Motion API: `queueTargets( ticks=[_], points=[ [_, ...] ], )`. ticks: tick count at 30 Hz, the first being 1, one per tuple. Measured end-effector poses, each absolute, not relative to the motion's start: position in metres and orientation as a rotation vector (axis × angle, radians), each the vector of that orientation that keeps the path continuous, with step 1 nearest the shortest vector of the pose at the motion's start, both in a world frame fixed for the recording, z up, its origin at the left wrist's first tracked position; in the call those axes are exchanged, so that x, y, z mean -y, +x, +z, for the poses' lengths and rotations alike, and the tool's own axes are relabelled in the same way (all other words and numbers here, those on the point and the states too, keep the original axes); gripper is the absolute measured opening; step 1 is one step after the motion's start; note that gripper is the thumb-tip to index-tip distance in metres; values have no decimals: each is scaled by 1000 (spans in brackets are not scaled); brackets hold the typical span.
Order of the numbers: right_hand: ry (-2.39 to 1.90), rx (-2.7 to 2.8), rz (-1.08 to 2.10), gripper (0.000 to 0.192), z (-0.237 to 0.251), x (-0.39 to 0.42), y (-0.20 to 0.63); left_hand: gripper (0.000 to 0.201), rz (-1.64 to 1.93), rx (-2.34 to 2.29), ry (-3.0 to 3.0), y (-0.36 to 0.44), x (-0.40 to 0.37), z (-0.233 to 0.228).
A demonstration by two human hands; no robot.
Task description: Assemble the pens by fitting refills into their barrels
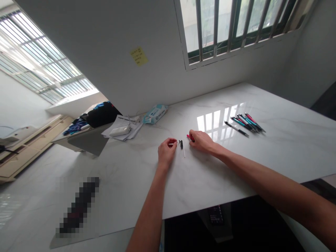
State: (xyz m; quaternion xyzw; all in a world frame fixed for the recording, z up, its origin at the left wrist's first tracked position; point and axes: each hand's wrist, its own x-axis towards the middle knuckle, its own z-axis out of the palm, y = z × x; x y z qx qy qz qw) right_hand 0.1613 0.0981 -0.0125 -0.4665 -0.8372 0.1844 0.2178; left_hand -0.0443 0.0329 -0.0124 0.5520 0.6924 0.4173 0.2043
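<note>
Currently right hand pinches pink plastic pen barrel; left hand fingertips pinched together, contents unclear; thin white refill lies between them.

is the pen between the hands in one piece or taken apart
Taken apart: a small black piece and a thin white refill lie loose, while the right hand holds a pink part.
</note>
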Motion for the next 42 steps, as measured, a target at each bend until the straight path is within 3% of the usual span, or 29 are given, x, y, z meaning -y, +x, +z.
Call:
queueTargets(
  ticks=[5,12,31,36,38,42],
  points=[
    [-1221,2488,481,16,-9,-90,161,13,981,-2036,1701,-42,-27,-4],
    [-1131,2496,596,13,-9,-91,158,14,880,-1936,1798,-42,-25,-1],
    [-902,2316,851,16,-13,-88,149,30,944,-1755,1788,-46,-24,0],
    [-755,2317,797,9,27,-61,154,35,974,-1706,1765,-47,-24,-1],
    [-507,2398,976,12,56,-27,163,38,971,-1691,1754,-48,-24,-2],
    [78,2631,1548,46,72,63,187,46,970,-1673,1796,-52,-24,-6]
  ],
)
